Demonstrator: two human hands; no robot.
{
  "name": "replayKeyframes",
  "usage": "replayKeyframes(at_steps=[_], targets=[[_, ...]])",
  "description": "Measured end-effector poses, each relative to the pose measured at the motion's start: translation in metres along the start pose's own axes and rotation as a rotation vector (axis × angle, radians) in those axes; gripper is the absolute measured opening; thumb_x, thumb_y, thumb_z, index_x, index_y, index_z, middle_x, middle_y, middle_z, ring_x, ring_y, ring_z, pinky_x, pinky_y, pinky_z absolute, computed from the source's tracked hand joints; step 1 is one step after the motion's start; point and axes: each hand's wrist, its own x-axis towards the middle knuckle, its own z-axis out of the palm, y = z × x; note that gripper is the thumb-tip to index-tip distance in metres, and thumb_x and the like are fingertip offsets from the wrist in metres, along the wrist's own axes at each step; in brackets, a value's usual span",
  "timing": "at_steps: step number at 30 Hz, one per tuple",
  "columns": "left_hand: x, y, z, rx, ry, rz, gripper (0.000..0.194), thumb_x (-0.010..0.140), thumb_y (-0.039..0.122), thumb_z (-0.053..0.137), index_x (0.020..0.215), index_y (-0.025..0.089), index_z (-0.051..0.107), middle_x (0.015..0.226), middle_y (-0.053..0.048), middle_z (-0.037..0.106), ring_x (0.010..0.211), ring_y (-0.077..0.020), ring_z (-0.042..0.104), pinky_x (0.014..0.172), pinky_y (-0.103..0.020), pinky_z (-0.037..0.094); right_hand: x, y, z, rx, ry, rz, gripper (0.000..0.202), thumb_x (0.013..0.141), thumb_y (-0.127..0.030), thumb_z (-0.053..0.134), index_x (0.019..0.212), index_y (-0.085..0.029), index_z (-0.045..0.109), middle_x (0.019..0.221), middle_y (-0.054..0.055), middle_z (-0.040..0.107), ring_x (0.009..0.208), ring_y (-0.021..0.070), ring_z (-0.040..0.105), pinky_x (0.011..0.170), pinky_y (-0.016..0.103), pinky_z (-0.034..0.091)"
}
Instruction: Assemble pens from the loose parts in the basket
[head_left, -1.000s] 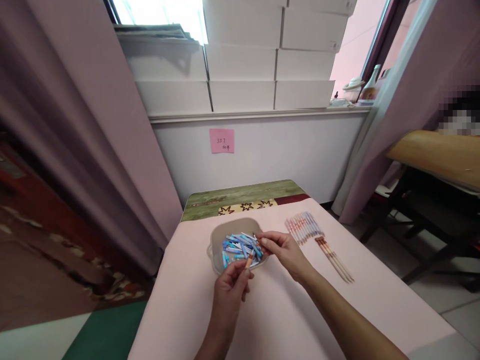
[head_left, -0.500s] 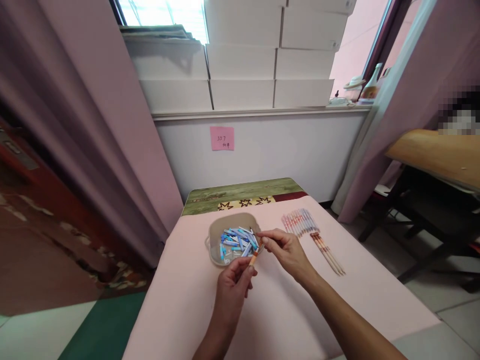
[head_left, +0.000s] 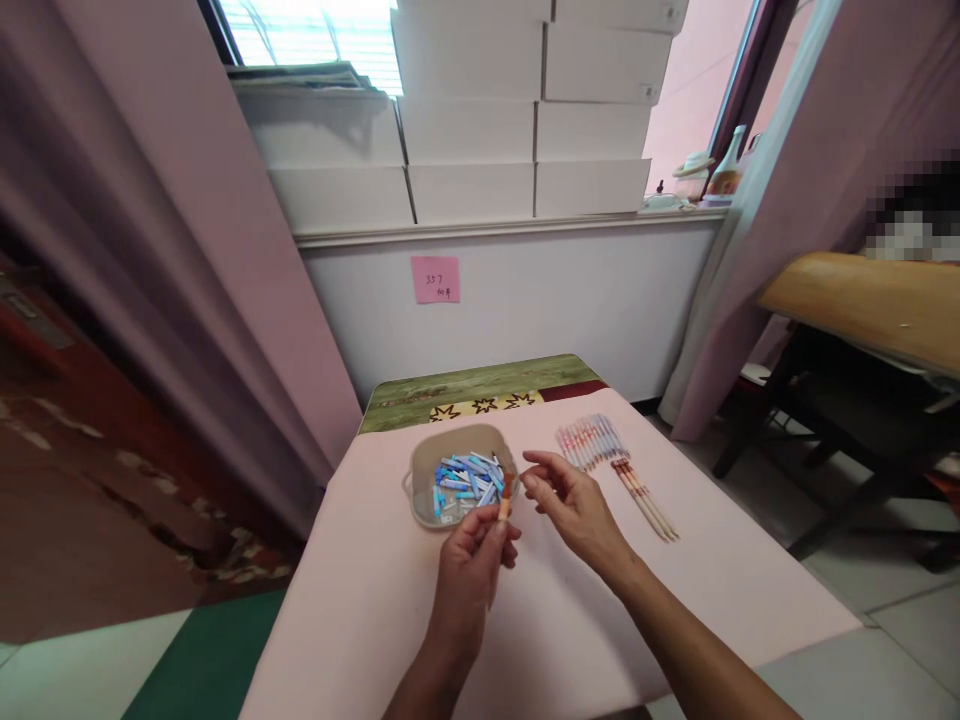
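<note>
My left hand (head_left: 474, 550) is closed around a short orange pen piece (head_left: 505, 503) with a brown top, held upright at the near right of the plastic container (head_left: 433, 450). Just right of it is my right hand (head_left: 574, 505), its thumb and fingers apart and nothing visible between them. Inside the container lie several loose blue, light blue and white pen parts (head_left: 469, 478). To the right of my right hand, several finished-looking pens (head_left: 591, 442) lie in a row. Closer to me, a small group of pale pens with brown tops (head_left: 643, 500) lies side by side.
Pink cloth (head_left: 375, 600) covers most of the table, with a green patterned strip (head_left: 420, 392) at its far edge. A pink note (head_left: 435, 280) is on the wall beneath stacked white boxes (head_left: 472, 190). A wooden table (head_left: 862, 310) stands at the right.
My right hand's fingers have come off the pen piece's upper end and spread apart. My left hand still holds the piece, now more upright with its brown top showing. The view has shifted slightly.
</note>
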Motion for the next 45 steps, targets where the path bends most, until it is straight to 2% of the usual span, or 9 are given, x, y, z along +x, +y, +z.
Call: replayKeyframes(at_steps=[4,7,14,19,25,32,36,42,45], targets=[[0.005,-0.006,0.006,-0.097,0.077,0.005,0.028,0.074,0.035,0.072,0.094,0.017,0.065,0.085,-0.006,0.072,0.086,-0.0174,0.065,0.085,-0.03,0.046,-0.021,0.015,0.006,-0.045,-0.025,0.07,0.019,0.082,-0.036,0.062,0.082,-0.017,0.064,0.067,-0.001,0.064,0.059,0.0114,0.057,0.052,0.021,0.042],[0.007,-0.014,0.011,-0.11,0.105,-0.014,0.033,0.072,0.036,0.073,0.097,0.017,0.064,0.09,-0.008,0.073,0.091,-0.0212,0.066,0.087,-0.034,0.046,-0.042,0.023,0.018,-0.05,-0.091,0.115,0.013,0.079,-0.031,0.066,0.08,-0.018,0.062,0.062,-0.003,0.063,0.055,0.0106,0.056,0.053,0.02,0.041],[0.011,-0.027,0.029,-0.116,0.103,-0.041,0.038,0.072,0.039,0.072,0.102,0.017,0.061,0.101,-0.011,0.072,0.096,-0.0231,0.066,0.088,-0.037,0.048,-0.055,0.027,0.023,-0.348,0.079,0.079,0.009,0.079,-0.028,0.061,0.075,-0.02,0.062,0.062,-0.003,0.064,0.053,0.0101,0.055,0.053,0.02,0.038],[0.017,-0.037,0.026,-0.033,0.081,-0.032,0.053,0.061,0.031,0.08,0.109,0.018,0.06,0.109,-0.012,0.07,0.098,-0.0222,0.065,0.087,-0.034,0.05,-0.046,0.046,-0.021,-0.569,0.214,0.137,0.014,0.081,-0.033,0.058,0.076,-0.021,0.064,0.065,-0.002,0.065,0.058,0.0125,0.058,0.056,0.021,0.039],[0.016,-0.063,-0.01,0.105,0.12,-0.14,0.039,0.055,0.041,0.08,0.08,0.014,0.068,0.078,-0.01,0.073,0.077,-0.0222,0.067,0.067,-0.029,0.053,-0.038,0.089,-0.095,-1.064,0.313,0.413,0.021,0.085,-0.036,0.051,0.082,-0.024,0.067,0.083,0.0,0.07,0.074,0.0177,0.064,0.057,0.025,0.035],[0.01,-0.087,-0.043,0.224,0.125,-0.149,0.04,0.058,0.048,0.077,0.08,0.016,0.069,0.077,-0.008,0.072,0.078,-0.0236,0.067,0.064,-0.028,0.053,-0.034,0.11,-0.109,-1.259,0.198,0.582,0.03,0.091,-0.033,0.04,0.087,-0.023,0.068,0.091,0.004,0.068,0.078,0.0172,0.064,0.056,0.025,0.034],[0.005,-0.087,-0.055,0.426,0.157,0.051,0.031,0.068,0.046,0.072,0.083,0.02,0.07,0.083,-0.007,0.072,0.078,-0.0257,0.067,0.069,-0.034,0.053,-0.03,0.11,-0.107,-1.272,0.204,0.572,0.032,0.093,-0.035,0.038,0.091,-0.022,0.067,0.092,0.006,0.067,0.08,0.0186,0.065,0.058,0.026,0.036],[0.025,-0.061,-0.06,0.979,0.126,0.717,0.021,0.078,0.025,0.064,0.098,0.026,0.071,0.104,-0.009,0.071,0.102,-0.0284,0.062,0.096,-0.043,0.042,-0.031,0.112,-0.108,-1.284,0.227,0.56,0.028,0.092,-0.037,0.042,0.096,-0.024,0.066,0.096,0.006,0.066,0.081,0.0194,0.064,0.057,0.027,0.038],[0.046,-0.045,-0.059,1.244,0.127,0.81,0.03,0.081,0.02,0.06,0.11,0.023,0.067,0.115,-0.012,0.067,0.108,-0.0303,0.058,0.1,-0.046,0.035,-0.033,0.11,-0.103,-1.263,0.255,0.504,0.029,0.091,-0.041,0.042,0.099,-0.026,0.066,0.102,0.004,0.066,0.083,0.0196,0.064,0.057,0.027,0.04]])
